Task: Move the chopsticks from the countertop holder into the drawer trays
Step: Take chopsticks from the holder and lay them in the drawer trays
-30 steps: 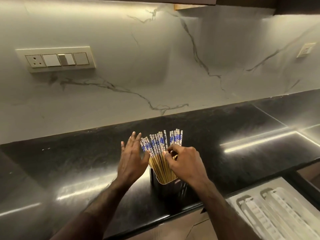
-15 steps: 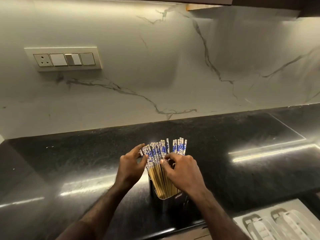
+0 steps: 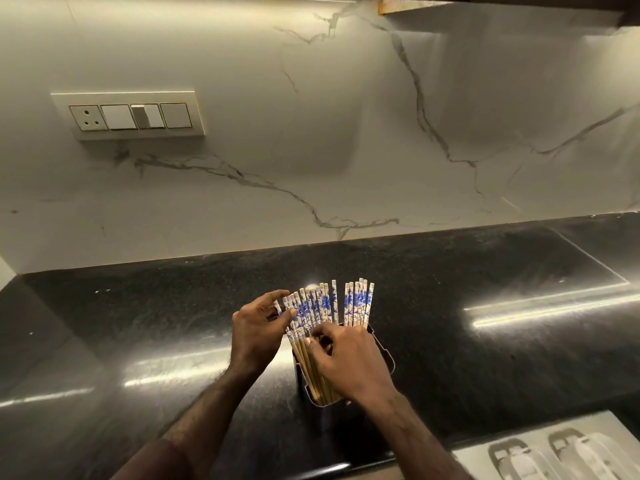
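Bamboo chopsticks with blue-and-white patterned tops (image 3: 325, 306), fanned upright in black countertop holder (image 3: 381, 351). Left hand (image 3: 256, 332) pinching leftmost sticks; right hand (image 3: 346, 362) curled around bundle's middle. Gathering step, probably; next, lifting clear toward white drawer trays (image 3: 554, 452).

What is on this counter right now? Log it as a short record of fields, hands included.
surface: black countertop, marble wall behind
holder: dark holder upright near the counter's front edge
chopsticks: bundle of chopsticks with blue-patterned tops, all in the holder, fanned out
left hand: left hand pinches chopsticks at the bundle's left side
right hand: right hand grips chopstick shafts above the holder
trays: white drawer trays at lower right, no chopsticks seen in them
wall fitting: switch panel
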